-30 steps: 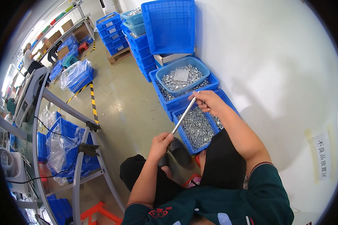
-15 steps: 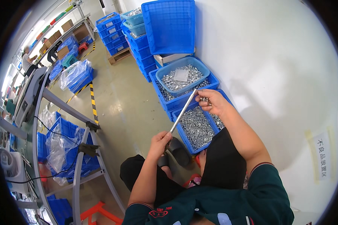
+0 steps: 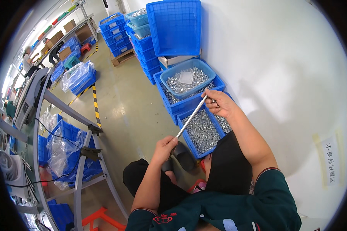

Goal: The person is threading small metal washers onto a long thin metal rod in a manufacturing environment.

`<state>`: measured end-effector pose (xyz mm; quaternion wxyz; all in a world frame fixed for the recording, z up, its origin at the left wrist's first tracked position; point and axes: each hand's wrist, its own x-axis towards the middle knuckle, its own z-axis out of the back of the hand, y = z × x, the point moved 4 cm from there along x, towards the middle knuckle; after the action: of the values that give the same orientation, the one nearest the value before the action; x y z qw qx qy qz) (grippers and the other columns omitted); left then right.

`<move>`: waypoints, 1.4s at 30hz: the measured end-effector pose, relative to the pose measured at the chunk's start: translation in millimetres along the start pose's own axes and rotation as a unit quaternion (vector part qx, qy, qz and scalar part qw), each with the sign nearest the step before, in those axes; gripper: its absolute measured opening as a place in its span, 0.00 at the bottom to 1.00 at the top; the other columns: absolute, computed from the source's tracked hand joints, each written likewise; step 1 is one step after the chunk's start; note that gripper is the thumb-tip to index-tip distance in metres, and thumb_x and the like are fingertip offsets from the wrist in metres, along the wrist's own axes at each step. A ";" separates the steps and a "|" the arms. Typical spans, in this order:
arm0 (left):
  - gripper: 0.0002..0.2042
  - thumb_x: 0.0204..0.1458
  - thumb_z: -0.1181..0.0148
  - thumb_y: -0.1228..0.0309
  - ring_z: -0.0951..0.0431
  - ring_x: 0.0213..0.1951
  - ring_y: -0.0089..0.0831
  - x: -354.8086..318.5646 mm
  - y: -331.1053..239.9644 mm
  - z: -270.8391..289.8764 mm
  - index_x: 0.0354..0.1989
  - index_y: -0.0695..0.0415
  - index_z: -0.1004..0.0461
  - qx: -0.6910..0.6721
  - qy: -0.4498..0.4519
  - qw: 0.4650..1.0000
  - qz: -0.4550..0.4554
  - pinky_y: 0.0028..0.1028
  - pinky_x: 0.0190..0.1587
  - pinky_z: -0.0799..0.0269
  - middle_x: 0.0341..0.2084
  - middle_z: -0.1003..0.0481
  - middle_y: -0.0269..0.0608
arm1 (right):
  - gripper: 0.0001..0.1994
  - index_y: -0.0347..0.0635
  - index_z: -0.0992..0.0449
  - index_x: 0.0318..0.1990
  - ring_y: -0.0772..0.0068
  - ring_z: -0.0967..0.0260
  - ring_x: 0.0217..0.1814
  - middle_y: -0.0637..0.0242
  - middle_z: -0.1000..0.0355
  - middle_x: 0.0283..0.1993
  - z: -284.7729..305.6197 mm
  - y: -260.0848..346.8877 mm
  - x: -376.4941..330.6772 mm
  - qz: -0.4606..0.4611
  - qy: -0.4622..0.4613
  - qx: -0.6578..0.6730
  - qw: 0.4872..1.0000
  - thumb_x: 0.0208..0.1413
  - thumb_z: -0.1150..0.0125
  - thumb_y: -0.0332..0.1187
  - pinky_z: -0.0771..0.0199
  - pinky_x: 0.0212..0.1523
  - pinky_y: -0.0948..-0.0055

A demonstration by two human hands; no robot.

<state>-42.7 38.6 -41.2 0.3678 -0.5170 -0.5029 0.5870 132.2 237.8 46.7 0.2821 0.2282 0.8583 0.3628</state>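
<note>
My left hand (image 3: 165, 148) is closed around the lower end of a slim silvery metal rod (image 3: 192, 118), which slants up and away to the right. At its far end, my right hand (image 3: 221, 104) pinches with thumb and forefinger close to the tip. Small shiny metal parts (image 3: 213, 101) show in the curled fingers of that hand; their exact kind is too small to tell. Below the rod, a blue crate (image 3: 197, 156) full of similar small silvery parts (image 3: 202, 133) stands by my feet.
Beyond it, a light-blue basin (image 3: 166, 83) of metal parts rests on a larger blue crate (image 3: 169, 109). Behind stand an upright empty blue crate (image 3: 175, 29) and stacked crates (image 3: 145, 52). A white wall (image 3: 281, 57) bounds the right; a grey metal frame (image 3: 78, 184) stands left.
The rod's far end has shifted slightly to the right, and my right fingertips have moved a little the same way and now meet its tip. My left hand has barely moved.
</note>
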 end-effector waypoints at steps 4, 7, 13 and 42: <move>0.12 0.54 0.50 0.64 0.38 0.19 0.17 -0.6 -4.3 -1.4 0.24 0.59 0.31 0.032 -0.002 0.999 0.009 0.19 0.22 0.43 0.16 0.36 0.28 | 0.11 0.39 0.29 0.31 0.89 0.52 0.13 0.75 0.42 0.18 1.5 6.2 0.2 0.064 -0.064 -0.175 0.981 0.52 0.42 0.38 0.57 0.10 0.88; 0.12 0.55 0.50 0.64 0.38 0.19 0.17 0.5 -3.4 -1.8 0.24 0.59 0.31 0.036 -0.003 0.999 0.017 0.19 0.22 0.44 0.15 0.36 0.29 | 0.11 0.38 0.29 0.32 0.89 0.53 0.13 0.76 0.43 0.18 0.3 3.1 -0.8 0.055 -0.082 -0.229 0.969 0.50 0.40 0.37 0.61 0.11 0.86; 0.13 0.55 0.52 0.62 0.39 0.18 0.18 4.5 -4.1 -10.0 0.24 0.58 0.32 0.015 -0.004 1.000 0.006 0.20 0.20 0.44 0.15 0.36 0.30 | 0.08 0.41 0.26 0.35 0.87 0.52 0.13 0.76 0.43 0.17 -1.8 -10.2 -3.6 -0.030 -0.053 -0.308 0.949 0.52 0.43 0.35 0.58 0.11 0.83; 0.10 0.56 0.56 0.65 0.40 0.12 0.22 62.2 22.0 -125.6 0.29 0.58 0.35 -0.137 0.145 0.954 0.225 0.22 0.10 0.48 0.15 0.37 0.34 | 0.12 0.54 0.25 0.38 0.60 0.27 0.33 0.64 0.27 0.30 50.3 -54.4 -22.4 0.150 0.075 -0.887 0.430 0.44 0.48 0.31 0.29 0.29 0.61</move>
<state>69.8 119.2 -72.1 0.2205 -0.7418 -0.3901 0.4989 171.2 214.9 -16.1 0.2048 -0.0503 0.0346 0.9769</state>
